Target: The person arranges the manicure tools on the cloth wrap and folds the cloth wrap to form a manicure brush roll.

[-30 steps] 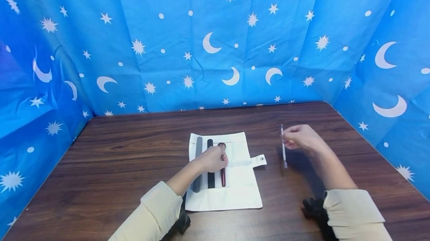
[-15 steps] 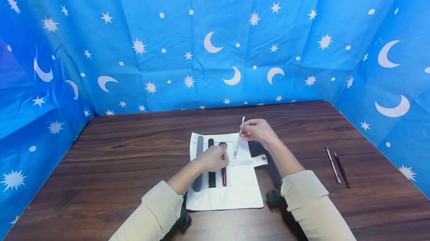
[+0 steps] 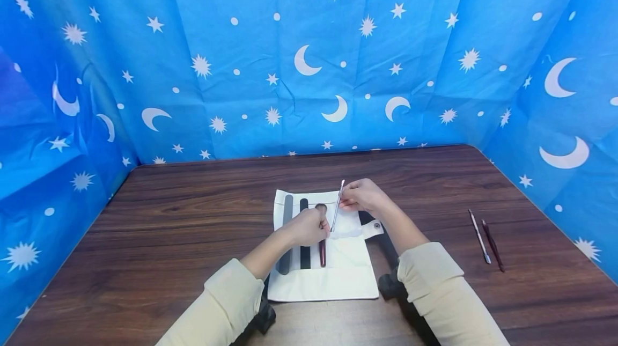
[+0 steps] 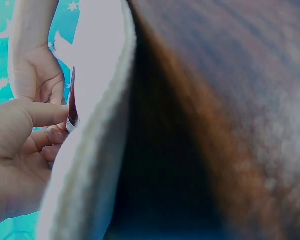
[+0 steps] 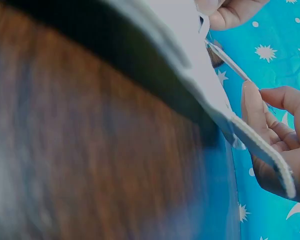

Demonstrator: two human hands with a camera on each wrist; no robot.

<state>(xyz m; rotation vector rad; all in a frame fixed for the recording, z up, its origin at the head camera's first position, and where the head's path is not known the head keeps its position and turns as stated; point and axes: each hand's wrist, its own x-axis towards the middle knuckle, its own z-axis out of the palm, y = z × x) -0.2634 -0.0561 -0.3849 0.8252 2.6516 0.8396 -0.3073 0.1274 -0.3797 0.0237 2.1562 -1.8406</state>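
Right hand (image 3: 364, 194): thumb and fingers closed in a pinch on the upper part of a slim silver tool (image 3: 337, 206). The tool is held tilted, upper end leaning right, lower end down beside the fingertips of the left hand (image 3: 306, 227).

Left hand: fingers curled, tips together at the edge of a pale strip (image 3: 348, 234) across the pouch (image 3: 323, 285); the right wrist view shows the strip raised in a small loop there. Its position is unchanged over the last second.

Change noted: a second ago the silver tool was over the bare counter (image 3: 193, 201), right of the pouch; half a second ago it was above the pouch's upper right part. It has since come lower and further left, to the strip. In my judgement the carrying is finished and the fitting has begun; whether the tip is under the strip cannot be told.

Alongside the left hand: a brush (image 3: 322, 255) with a dark red handle, then a black file (image 3: 305, 257) and a grey file (image 3: 288, 209), all lying on the pouch. The snap tab (image 3: 374, 227) projects right, unfastened.

Further right, on the counter: a second silver tool (image 3: 479, 236) and a dark red tool (image 3: 492, 245), side by side, untouched; judged outstanding.
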